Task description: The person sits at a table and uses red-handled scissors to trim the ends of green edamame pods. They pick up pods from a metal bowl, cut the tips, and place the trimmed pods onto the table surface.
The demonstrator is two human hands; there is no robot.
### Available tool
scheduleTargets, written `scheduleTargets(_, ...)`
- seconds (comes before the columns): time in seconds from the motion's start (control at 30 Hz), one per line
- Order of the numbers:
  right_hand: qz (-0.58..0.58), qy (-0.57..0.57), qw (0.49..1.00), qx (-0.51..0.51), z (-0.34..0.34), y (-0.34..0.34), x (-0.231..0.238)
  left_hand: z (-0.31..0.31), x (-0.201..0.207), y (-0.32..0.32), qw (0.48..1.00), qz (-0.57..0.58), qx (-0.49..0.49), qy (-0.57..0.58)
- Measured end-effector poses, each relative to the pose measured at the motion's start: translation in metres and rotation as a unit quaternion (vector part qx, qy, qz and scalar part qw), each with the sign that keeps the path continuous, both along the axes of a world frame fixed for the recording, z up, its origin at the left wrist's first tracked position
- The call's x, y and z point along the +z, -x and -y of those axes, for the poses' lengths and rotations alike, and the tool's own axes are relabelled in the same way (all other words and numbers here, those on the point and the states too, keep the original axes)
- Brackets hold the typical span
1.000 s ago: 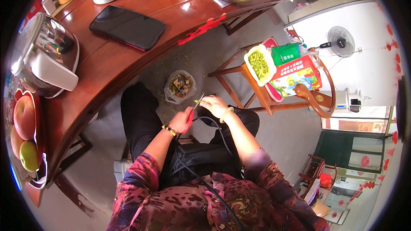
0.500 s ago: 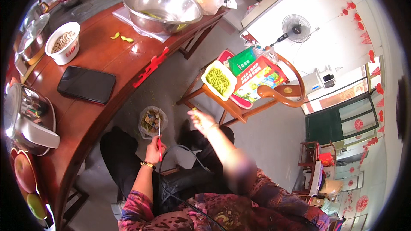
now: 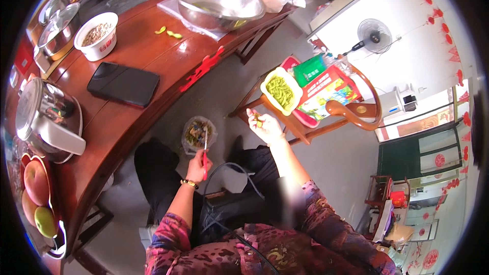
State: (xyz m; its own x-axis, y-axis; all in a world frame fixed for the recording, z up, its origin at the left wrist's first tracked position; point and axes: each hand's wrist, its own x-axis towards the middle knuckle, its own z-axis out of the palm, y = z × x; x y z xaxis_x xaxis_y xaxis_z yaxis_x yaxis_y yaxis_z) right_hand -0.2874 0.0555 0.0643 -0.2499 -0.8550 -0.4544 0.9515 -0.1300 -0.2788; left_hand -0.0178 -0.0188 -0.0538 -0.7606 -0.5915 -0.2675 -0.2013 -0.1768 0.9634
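Observation:
My left hand is closed round a pair of red-handled scissors, whose blades point away from me over the lined waste bin on the floor. My right hand is raised palm up, right of the bin, with its fingers curled round what looks like a small yellow-green bean pod; the fingers partly hide it. Just beyond that hand, a pale square tub of green pods stands on a wooden chair.
Left is a curved wooden table with a steel basin, two loose pods, a white tub, a black phone and a lidded jug. Colourful bags lie on the chair. A black cable loops over my lap.
My right hand has turned palm up and moved toward the chair. The left hand still holds the scissors over the bin. The whole view has shifted slightly.

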Motion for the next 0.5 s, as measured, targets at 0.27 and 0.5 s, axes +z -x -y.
scheduleTargets(0.27,-0.172,-0.057,0.98,0.084,0.004,-0.063,-0.006,0.001,0.018,0.003,0.998,-0.039,-0.004,0.052)
scheduleTargets(0.5,-0.225,-0.119,0.956,0.148,0.012,-0.079,-0.039,0.001,0.016,0.001,0.996,-0.052,-0.031,0.07)
